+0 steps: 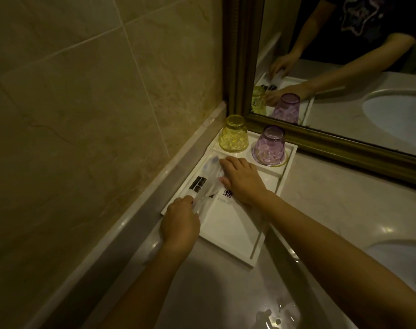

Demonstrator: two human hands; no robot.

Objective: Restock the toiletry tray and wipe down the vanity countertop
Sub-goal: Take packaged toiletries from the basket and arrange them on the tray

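A white toiletry tray (pixel 240 245) lies in the vanity's left corner against the tiled wall. A clear-wrapped toothbrush packet (pixel 43 173) lies along the tray's left side. My left hand (pixel 179 222) pinches the packet's near end. My right hand (pixel 242 179) rests flat on the tray, fingertips touching the packet's middle, over a white sachet (pixel 222 205) with dark print. A black-and-white packet (pixel 31 184) lies beneath the toothbrush. At the tray's far end stand a yellow glass (pixel 233 134) and a purple glass (pixel 270 146), both upside down.
A gold-framed mirror (pixel 321 143) runs along the back and reflects my arms and the glasses. The sink basin (pixel 401 260) sits to the right. The glossy marble countertop (pixel 226 298) stretches toward me. A raised stone ledge (pixel 131 210) borders the left wall.
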